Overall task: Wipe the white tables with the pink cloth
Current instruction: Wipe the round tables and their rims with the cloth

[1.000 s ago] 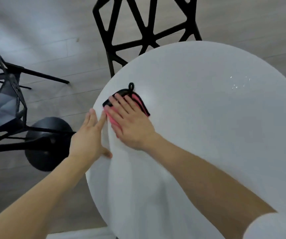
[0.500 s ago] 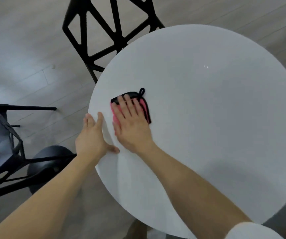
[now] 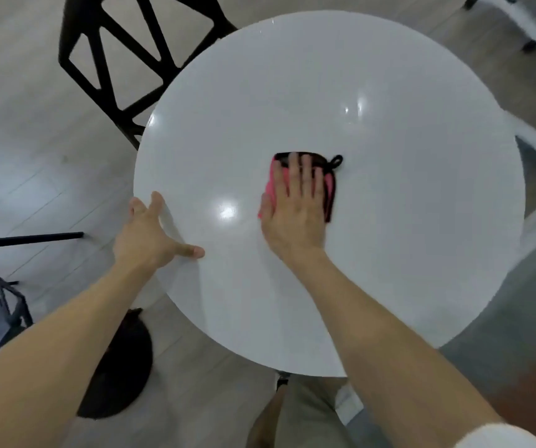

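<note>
Pink cloth (image 3: 270,181): folded, black-edged, flat on the white worktop (image 3: 405,253) under the right hand's fingers and palm; its black loop (image 3: 336,161) pokes out just past the fingertips on the little-finger side
Right hand (image 3: 294,215): fingers straight and close together, pressed flat on the cloth; nothing curls round it, so only downward pressure moves it
Left hand (image 3: 145,237): well apart on the right hand's thumb side; fingers straight and spread over the worktop's rim, thumb lying on top; it holds nothing and seems to steady the worktop
Step in hand: by my judgement, a wiping stroke across the middle of the top
Doing it well: put weight through palm and fingers alike, so the folded cloth slides rather than rolls or slips out from under; overlap each pass with the last; carry the strokes beyond the fingertips to the far rim and out to the little-finger side, where much of the surface lies; brace with the left hand while pushing
Checking: a bright glare spot (image 3: 228,210) sits just beside the right thumb; such reflections should show up streaks
Writing: none readable on the cloth, the worktop, or the black chair (image 3: 124,59) beyond the left hand
</note>
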The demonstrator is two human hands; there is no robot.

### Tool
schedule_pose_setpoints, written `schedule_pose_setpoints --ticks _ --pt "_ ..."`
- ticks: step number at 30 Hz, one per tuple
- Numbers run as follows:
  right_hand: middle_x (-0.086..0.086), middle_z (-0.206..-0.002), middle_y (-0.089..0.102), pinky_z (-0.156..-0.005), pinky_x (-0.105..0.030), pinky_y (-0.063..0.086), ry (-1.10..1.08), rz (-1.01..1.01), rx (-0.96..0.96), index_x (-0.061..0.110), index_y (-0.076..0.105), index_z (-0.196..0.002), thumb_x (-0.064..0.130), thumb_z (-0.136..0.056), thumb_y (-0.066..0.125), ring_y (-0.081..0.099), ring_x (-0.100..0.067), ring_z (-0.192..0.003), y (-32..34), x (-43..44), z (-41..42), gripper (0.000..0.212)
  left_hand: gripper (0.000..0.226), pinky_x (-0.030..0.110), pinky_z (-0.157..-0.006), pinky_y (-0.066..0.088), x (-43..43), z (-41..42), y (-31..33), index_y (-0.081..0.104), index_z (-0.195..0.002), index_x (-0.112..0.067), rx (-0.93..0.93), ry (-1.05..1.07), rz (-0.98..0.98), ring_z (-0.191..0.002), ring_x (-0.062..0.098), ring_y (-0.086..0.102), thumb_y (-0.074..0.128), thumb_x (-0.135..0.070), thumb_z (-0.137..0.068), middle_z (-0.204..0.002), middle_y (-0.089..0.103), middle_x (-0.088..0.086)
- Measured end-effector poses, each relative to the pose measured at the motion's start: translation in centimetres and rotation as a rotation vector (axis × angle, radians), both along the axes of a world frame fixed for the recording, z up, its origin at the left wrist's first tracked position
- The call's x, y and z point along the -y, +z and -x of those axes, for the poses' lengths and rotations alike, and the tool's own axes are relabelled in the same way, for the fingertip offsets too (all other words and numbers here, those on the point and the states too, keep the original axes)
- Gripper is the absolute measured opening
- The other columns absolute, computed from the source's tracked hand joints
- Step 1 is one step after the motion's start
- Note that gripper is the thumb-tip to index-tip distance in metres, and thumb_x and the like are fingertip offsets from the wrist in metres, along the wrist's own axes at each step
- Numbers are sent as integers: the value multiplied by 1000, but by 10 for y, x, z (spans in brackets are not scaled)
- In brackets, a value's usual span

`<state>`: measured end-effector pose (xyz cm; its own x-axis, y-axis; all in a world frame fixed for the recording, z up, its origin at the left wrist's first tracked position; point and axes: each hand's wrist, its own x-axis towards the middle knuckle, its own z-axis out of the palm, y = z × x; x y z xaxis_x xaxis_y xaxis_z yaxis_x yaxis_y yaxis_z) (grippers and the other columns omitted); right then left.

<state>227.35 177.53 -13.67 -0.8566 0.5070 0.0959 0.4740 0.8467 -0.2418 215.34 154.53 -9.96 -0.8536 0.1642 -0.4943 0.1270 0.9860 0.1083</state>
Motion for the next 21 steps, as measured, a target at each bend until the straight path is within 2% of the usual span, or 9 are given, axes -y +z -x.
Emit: schedule_pose_setpoints --ticks 3,6,9,11,13,14,15,18,21 --pt "-13 -179 21 -133 -57 14 411 85 -7 16 32 -171 40 -115 35 12 -33 -168 0 61 -28 61 134 45 -77 45 -3 0 3 32 -147 -27 11 5 -22 -131 39 51 104 -64 -39 -139 40 8" --pt "-9 -177 30 -134 -53 19 443 77 -86 19 41 -167 40 -115 42 20 -28 -167 -2 17 -81 56 118 47 -78 49 -6 -4 13 43 -134 -27 -69 -58 16 -126 36 52 100 -72 -40 -128 47 5" --pt "-9 -179 26 -135 -53 15 175 -24 4 20 33 -171 43 -117 40 18 -28 -167 -2 -59 -154 60 112 54 -98 53 -10 -18 22 50 -146 -25 -182 -154 46 -136 34 49 95 -73 -55 -143 52 7" --pt "-12 -181 17 -135 -54 13 -82 -33 88 19 23 -173 46 -117 32 12 -31 -168 1 -82 -185 63 85 54 -105 51 -7 -35 22 55 -146 -23 -179 -184 -15 -136 33 50 89 -61 -78 -147 54 9" --pt "-19 -181 10 -134 -59 11 -362 6 108 15 16 -174 47 -117 26 7 -37 -168 4 -54 -171 66 49 51 -107 47 2 -50 18 61 -143 -19 -164 -228 -57 -134 35 52 72 -39 -100 -148 57 10" --pt "-22 -180 7 -133 -60 10 -430 18 103 13 14 -174 47 -116 25 5 -40 -168 5 -25 -152 68 44 50 -109 46 7 -54 17 59 -147 -19 -153 -276 -44 -136 35 51 63 -31 -105 -153 54 10" --pt "-24 -180 5 -133 -61 8 -399 31 97 11 13 -174 47 -115 25 4 -42 -167 7 8 -132 69 46 50 -112 45 12 -58 17 52 -153 -20 -129 -324 -14 -141 34 47 57 -24 -107 -160 48 9" --pt "-22 -180 4 -134 -59 6 16 86 133 11 14 -174 45 -116 27 1 -40 -168 10 100 -92 68 62 47 -115 43 20 -52 19 33 -165 -23 -41 -445 78 -150 32 37 52 -11 -107 -173 27 4" --pt "-16 -180 18 -134 -57 12 243 87 35 15 29 -171 44 -116 37 11 -35 -168 5 107 -108 63 71 50 -113 46 25 -42 23 31 -166 -28 -4 -455 74 -151 32 35 54 -5 -103 -172 25 1"
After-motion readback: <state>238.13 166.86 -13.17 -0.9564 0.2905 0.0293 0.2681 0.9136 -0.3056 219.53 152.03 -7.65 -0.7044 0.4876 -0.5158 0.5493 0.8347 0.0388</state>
